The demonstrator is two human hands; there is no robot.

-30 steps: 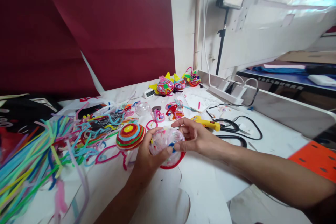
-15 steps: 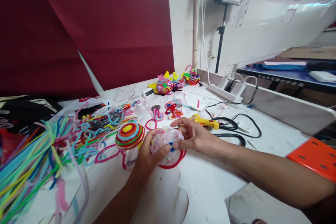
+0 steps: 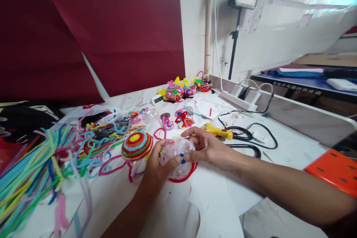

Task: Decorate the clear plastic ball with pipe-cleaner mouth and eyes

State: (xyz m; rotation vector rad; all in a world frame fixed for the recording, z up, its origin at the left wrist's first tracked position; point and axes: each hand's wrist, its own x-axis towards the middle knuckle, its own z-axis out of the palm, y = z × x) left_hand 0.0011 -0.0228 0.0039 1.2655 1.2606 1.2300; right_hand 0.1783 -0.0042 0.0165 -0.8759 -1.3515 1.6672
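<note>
Both my hands close around a clear plastic ball [image 3: 173, 149] with a red pipe cleaner ring along its lower edge, held just above the white table [image 3: 217, 197]. My left hand [image 3: 156, 169] cups it from below and the left, thumb on its front. My right hand [image 3: 205, 148] grips its right side, thumb and fingertips pinching a small blue piece against the ball. A dome wound in striped pipe cleaners [image 3: 136, 145] lies just left of the ball.
A pile of loose coloured pipe cleaners [image 3: 41, 160] covers the table's left. A yellow glue gun [image 3: 219, 131] and black cables [image 3: 251, 139] lie behind my right hand. Finished ornaments [image 3: 184, 89] stand by the wall, next to a white power strip [image 3: 240, 98]. An orange stool [image 3: 334, 171] stands right.
My hands and the ball have stayed in about the same spot; my fingers have shifted slightly on the ball. The view has wobbled a little.
</note>
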